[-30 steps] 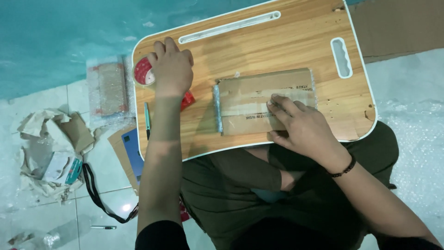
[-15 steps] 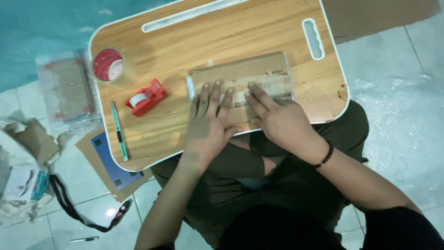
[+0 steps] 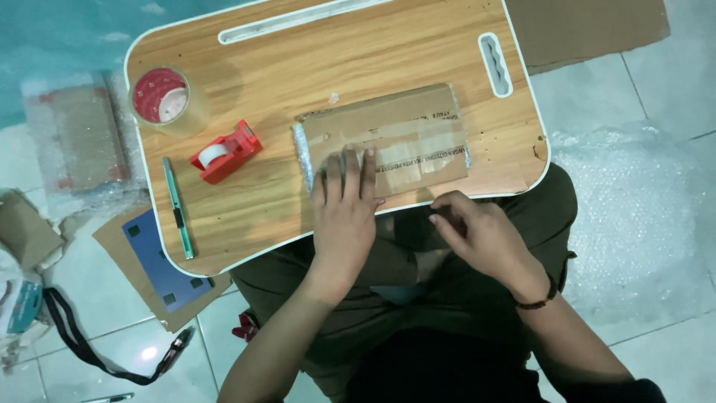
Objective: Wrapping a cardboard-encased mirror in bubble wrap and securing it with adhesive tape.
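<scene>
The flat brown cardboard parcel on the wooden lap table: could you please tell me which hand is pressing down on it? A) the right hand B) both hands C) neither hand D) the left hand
D: the left hand lies flat with its fingers on the flat brown cardboard parcel, while the right hand sits off the wooden lap table, at its near edge.

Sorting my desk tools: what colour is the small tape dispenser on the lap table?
Red, with a white roll inside, in the head view: tape dispenser.

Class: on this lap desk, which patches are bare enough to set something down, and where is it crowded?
Bare wood lies between the groove and the cardboard parcel, and below the red tape dispenser. The left edge is crowded: tape roll, dispenser, green cutter.
</scene>
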